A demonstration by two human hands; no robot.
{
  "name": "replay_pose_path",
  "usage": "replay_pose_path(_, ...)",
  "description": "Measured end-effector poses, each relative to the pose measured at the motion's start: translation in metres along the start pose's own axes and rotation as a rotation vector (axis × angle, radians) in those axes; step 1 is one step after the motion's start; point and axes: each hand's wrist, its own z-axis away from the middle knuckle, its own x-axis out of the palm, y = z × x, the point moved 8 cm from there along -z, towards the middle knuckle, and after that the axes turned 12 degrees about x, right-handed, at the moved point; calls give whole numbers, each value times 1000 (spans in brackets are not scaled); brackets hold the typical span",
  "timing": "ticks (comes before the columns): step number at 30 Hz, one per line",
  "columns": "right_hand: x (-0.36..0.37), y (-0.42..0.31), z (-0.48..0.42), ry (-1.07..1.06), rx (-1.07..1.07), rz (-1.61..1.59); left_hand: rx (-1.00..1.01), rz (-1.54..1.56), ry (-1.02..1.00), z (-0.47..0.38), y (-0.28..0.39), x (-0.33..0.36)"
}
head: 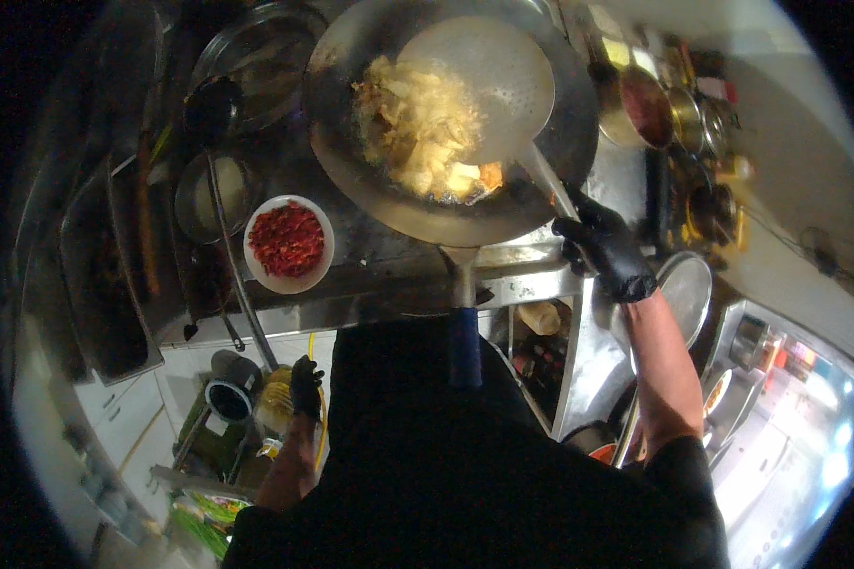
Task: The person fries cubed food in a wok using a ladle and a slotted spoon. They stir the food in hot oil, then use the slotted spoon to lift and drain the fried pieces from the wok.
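Observation:
A large metal wok (398, 220) holds pale, browned food pieces (434, 128), blurred as if by steam. My right hand (601, 242), in a black glove, grips the handle of a perforated metal skimmer (498, 78), whose round head lies over the wok's right part, beside the food. The wok's blue-wrapped handle (466, 348) points toward my body, with neither hand on it. My left hand (306, 387), also black-gloved, hangs low at the left, its fingers partly curled beside a yellowish container (276, 398); nothing is plainly in it. A white bowl of chopped red food (287, 244) stands left of the wok.
A ladle (217, 107) lies left of the bowl, its long handle reaching over the stove's front edge. Behind it are a bowl of pale contents (220, 188) and a glass-like basin (260, 64). Pots (637, 107) stand at the right, above a round metal lid (685, 299).

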Motion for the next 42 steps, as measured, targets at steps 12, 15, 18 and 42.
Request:
replay_pose_path(12,-26,5,-1,315,-317,314,388,-274,15,-16,-6,-8)
replay_pose_path(15,-29,17,-4,303,-329,205,417,-240,6,-17,-10,-11)
replay_pose_path(18,-33,23,0,372,-321,277,439,-224,-28,-18,-13,-12)
replay_pose_path(42,-26,16,120,334,-565,504,427,-270,27,-22,-9,-7)
